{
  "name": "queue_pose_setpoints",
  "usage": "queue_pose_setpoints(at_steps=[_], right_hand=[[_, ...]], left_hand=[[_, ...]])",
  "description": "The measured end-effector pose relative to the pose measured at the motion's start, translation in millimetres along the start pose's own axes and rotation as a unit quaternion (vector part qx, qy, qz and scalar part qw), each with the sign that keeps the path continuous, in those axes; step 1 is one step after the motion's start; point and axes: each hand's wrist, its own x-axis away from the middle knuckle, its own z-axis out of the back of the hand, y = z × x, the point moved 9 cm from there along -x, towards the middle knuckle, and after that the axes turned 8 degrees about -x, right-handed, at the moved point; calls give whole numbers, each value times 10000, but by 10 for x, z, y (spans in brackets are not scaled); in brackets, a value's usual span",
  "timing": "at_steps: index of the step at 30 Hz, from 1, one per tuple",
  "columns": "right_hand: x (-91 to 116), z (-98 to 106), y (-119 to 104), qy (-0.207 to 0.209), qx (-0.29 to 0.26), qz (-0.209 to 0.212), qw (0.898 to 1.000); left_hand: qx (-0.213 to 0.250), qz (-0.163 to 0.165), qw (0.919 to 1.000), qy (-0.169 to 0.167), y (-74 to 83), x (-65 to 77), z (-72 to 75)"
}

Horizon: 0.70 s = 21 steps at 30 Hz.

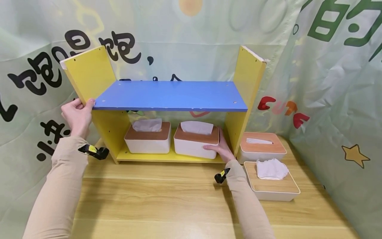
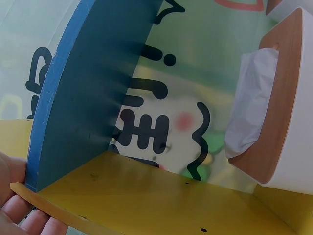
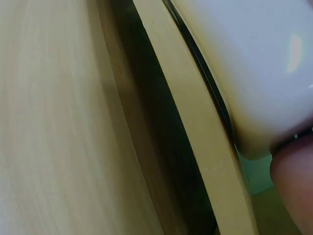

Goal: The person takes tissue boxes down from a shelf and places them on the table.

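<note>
A small shelf unit has yellow side panels (image 1: pixel 250 86) and a blue middle board (image 1: pixel 176 96). My left hand (image 1: pixel 78 114) grips the left panel's front edge, thumb by the blue board's corner and fingers behind the panel. On the yellow bottom board (image 1: pixel 149 157), my right hand (image 1: pixel 222 146) holds the right-hand tissue box (image 1: pixel 194 146), its thumb across the front and the fingers along the right side. That box is white with a brown wooden lid and a tissue poking out, standing slightly askew. A similar tissue box (image 1: pixel 146 146) stands to its left. In the right wrist view, a finger (image 3: pixel 296 181) presses the white box (image 3: pixel 264 63).
Two more tissue boxes stand right of the shelf: a rear one (image 1: pixel 262 156) beside the right panel and a nearer one (image 1: pixel 274 196) with a crumpled tissue. Beneath everything lies a wooden table (image 1: pixel 155 199). A printed cloth (image 1: pixel 328 109) hangs behind and at both sides.
</note>
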Motion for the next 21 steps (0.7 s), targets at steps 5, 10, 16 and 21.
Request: queue_pose_setpoints(at_steps=[5,10,16,21], right_hand=[[6,-2,-9,51,-19,83,10000],[-1,-6,-22,104,-99,207,9997],[3,-2,-46,150,-73,326,9993],[2,1,-59,184,-86,385,9991]], left_hand=[[58,11,10000,-21,-3,4,-1],[99,14,9999,9,-6,3,3],[16,-1,10000,13,-7,0,2],[130,47,9999,4,-13,0,-1]])
